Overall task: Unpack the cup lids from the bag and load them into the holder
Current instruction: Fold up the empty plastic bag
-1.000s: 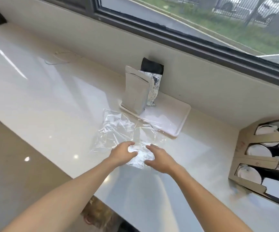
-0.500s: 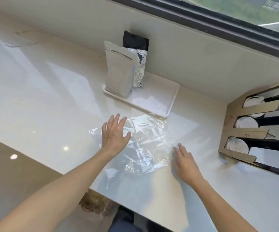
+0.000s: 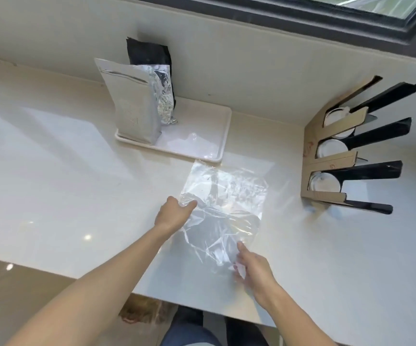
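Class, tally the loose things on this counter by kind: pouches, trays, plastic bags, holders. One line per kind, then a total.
Stand-up pouches: 3 (grey matte pouch, crinkled silver foil pouch, black pouch)
White rectangular tray: 1
Clear flat plastic bag: 1
Cardboard lid holder with black dividers: 1
Total: 6

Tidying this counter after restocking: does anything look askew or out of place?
Only the crumpled clear plastic bag: flattened on the white counter, held by the left hand and right hand. White lids sit in the cardboard holder.
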